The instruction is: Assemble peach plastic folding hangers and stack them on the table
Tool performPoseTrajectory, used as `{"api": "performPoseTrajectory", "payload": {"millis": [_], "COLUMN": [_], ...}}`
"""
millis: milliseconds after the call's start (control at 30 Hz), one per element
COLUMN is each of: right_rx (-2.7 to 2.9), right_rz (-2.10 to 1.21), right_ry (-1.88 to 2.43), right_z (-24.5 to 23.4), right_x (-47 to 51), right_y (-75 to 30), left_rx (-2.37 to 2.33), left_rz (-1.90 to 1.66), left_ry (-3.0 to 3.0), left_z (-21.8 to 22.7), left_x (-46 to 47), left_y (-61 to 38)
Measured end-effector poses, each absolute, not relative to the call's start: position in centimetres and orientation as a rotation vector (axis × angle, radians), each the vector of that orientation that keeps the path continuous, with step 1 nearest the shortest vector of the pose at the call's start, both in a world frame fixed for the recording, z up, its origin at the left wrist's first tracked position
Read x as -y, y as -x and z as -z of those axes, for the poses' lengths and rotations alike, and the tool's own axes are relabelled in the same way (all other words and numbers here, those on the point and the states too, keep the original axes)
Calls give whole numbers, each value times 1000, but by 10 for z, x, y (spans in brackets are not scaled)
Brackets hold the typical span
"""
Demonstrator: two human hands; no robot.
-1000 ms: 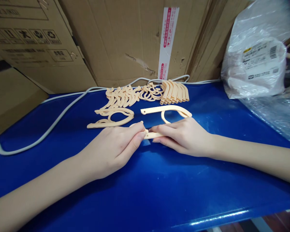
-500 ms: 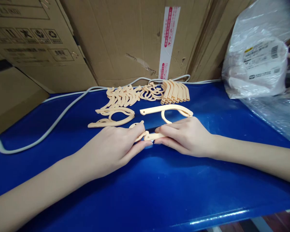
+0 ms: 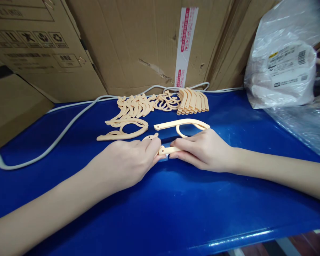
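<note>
My right hand [image 3: 200,151] is closed, pinching a curved beige plastic hanger arm [image 3: 167,150] between thumb and fingers, its holed end pointing left. My left hand [image 3: 129,160] meets that end with thumb and fingers closed; a second hanger piece in its grip is mostly hidden. A small beige part with holes [image 3: 150,137] shows just beyond the left fingers. Past my right hand lies a folding hanger [image 3: 173,125] with a ring-shaped part, partly covered by the hand. Another folding hanger [image 3: 133,136] rests beyond my left hand.
At the back of the blue table [image 3: 160,213] lie a pile of curved hanger arms [image 3: 134,106], several hooks [image 3: 167,103] and a row of arms [image 3: 193,100]. A white cable [image 3: 69,132] runs behind them. Cardboard boxes [image 3: 138,39] and a plastic bag [image 3: 282,78] stand around.
My left thumb and fingers have rolled forward over the joint, hiding more of the piece they grip. The folding hanger beyond my right hand has shifted slightly toward me. My right hand has barely moved.
</note>
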State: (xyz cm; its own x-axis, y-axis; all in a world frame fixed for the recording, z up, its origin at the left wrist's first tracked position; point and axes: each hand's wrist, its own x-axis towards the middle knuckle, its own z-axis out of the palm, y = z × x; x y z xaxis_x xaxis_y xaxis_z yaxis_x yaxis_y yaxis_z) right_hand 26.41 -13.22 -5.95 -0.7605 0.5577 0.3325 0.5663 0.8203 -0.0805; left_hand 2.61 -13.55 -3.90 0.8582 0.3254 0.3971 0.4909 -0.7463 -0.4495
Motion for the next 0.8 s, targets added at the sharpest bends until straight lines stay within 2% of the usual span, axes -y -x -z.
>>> {"api": "performPoseTrajectory", "payload": {"millis": [167, 500, 667, 800], "right_rx": [2663, 2653, 2657, 2704], "right_rz": [-7, -323, -307, -160], "right_ry": [837, 804, 788, 871], "right_z": [58, 52, 52, 53], "right_x": [131, 126, 126, 126], "right_y": [-264, -263, -264, -264], "left_rx": [523, 516, 538, 557], "left_rz": [340, 257, 274, 353], "left_ry": [2378, 2293, 2306, 2392], "left_z": [36, 37, 39, 40], "left_x": [138, 141, 139, 137], "left_y": [-26, -25, -26, -26]}}
